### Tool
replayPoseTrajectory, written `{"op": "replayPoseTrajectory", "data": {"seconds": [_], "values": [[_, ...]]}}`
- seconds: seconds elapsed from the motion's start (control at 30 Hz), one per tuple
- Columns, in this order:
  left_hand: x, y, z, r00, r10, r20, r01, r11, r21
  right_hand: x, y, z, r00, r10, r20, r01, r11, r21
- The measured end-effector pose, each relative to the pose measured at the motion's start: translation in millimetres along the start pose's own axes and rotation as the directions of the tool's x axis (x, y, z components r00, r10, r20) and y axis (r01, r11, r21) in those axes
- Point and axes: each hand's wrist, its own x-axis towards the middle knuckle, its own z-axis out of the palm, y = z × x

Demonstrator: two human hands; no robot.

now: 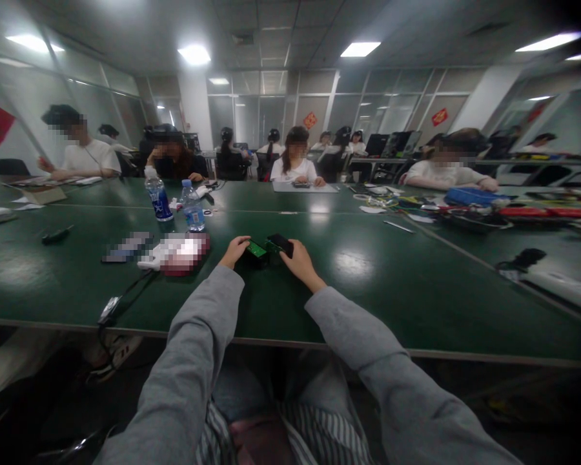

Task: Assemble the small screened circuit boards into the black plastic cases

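Note:
My left hand (235,250) grips the side of a black casing with a green circuit board (256,249) showing on its upper face. In my right hand (300,259) is a flat black cover (281,244), tilted, with a bit of green at its left edge. The two pieces are close together just above the green table, with a narrow gap or joint between them; whether they still touch cannot be made out. Fingers of both hands are wrapped round the outer sides, partly hidden.
Left of my hands lie a pink and white object (186,253) with a cable, a blurred flat item (126,247) and two water bottles (192,206). A blue pouch (477,197) and tangled cables are at the right. Several people sit across the green table (368,303).

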Motion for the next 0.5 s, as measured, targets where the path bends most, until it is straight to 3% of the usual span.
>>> {"op": "replayPoseTrajectory", "data": {"seconds": [0.27, 0.5], "values": [[-3.0, 3.7, 0.5, 1.000, 0.007, -0.006, -0.007, 1.000, 0.007, 0.8, -1.1, -3.4, 0.996, 0.084, 0.001, -0.084, 0.988, 0.130], [-3.7, 4.5, 1.7, 1.000, 0.006, -0.006, -0.006, 1.000, 0.006, 7.0, 4.8, 1.4, 0.962, 0.274, -0.017, -0.259, 0.927, 0.273]]}}
